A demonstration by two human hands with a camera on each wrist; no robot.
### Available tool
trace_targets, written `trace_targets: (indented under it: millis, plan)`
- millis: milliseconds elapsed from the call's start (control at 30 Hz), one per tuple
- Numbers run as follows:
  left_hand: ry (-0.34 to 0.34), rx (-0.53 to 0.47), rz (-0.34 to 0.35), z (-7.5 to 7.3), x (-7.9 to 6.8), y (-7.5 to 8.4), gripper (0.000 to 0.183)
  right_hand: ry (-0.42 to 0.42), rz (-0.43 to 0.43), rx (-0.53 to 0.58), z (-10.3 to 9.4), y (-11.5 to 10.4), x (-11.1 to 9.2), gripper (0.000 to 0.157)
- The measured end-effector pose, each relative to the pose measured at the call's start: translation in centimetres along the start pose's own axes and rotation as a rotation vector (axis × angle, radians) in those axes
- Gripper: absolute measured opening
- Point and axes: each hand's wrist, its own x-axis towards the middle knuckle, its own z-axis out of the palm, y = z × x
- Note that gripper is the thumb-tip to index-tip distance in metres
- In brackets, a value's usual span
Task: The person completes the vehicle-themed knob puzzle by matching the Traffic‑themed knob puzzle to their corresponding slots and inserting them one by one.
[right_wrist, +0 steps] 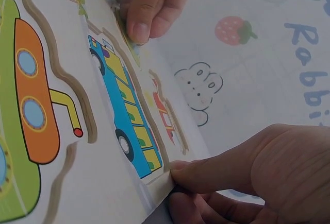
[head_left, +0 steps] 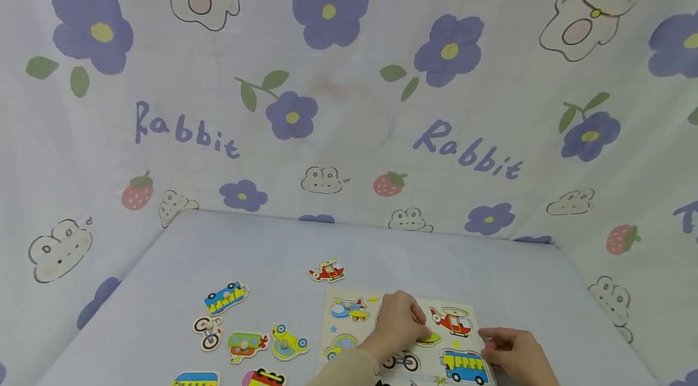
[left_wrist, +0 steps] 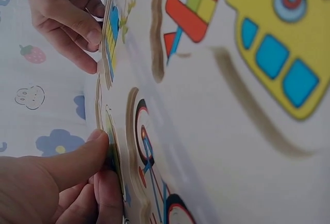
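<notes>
My left hand (head_left: 400, 322) reaches over the wooden puzzle board (head_left: 431, 366) and pinches a yellow-green puzzle piece (head_left: 432, 338) between thumb and fingers. The piece lies at its recess, above the printed bicycle (head_left: 402, 362); the fingers hide much of it, so I cannot tell what it pictures. My right hand (head_left: 515, 352) grips the board's right edge beside the printed bus (head_left: 465, 366). In the right wrist view, the right thumb (right_wrist: 216, 175) presses the board's corner, with the other fingers curled below.
Left of the board lie loose knobbed pieces: a bus (head_left: 226, 297), a bicycle (head_left: 208, 332), a submarine (head_left: 247, 345) and a yellow car (head_left: 290, 342), among several. A helicopter piece (head_left: 327, 271) lies behind the board. A plane piece (head_left: 349, 309) sits in the board's far-left recess. Printed cloth (head_left: 349, 149) hangs behind.
</notes>
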Motion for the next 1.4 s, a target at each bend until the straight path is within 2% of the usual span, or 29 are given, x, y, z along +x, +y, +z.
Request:
trace_targets:
  millis: [300,700,867,1033,1133,1233,1400]
  plan:
    - [-0.011,-0.031,-0.008,-0.2,-0.2,-0.4,0.022,-0.01,0.034,0.018,0.2,0.4,0.4,0.038]
    - [-0.025,-0.063,0.009,-0.1,0.4,-1.0,0.021,-0.006,0.017,0.049,0.1,0.2,0.6,0.036]
    - [-0.098,-0.073,0.062,-0.7,0.7,-1.3,0.016,0.0,0.017,0.048,0.1,0.2,0.7,0.036]
    - [-0.22,-0.113,0.145,-2.9,1.0,-1.5,0.019,0.001,0.019,0.028,0.0,0.4,0.7,0.036]
    - [-0.218,-0.118,0.167,-4.9,1.2,-1.7,0.023,-0.002,0.022,0.026,0.0,0.5,0.7,0.036]
    - [-0.141,-0.086,0.164,-7.4,1.5,-2.3,0.026,0.0,0.026,0.032,0.0,0.5,0.6,0.037]
    - [0.065,-0.008,0.145,-12.0,2.1,-4.5,0.026,0.001,0.034,0.043,0.0,0.4,0.4,0.039]
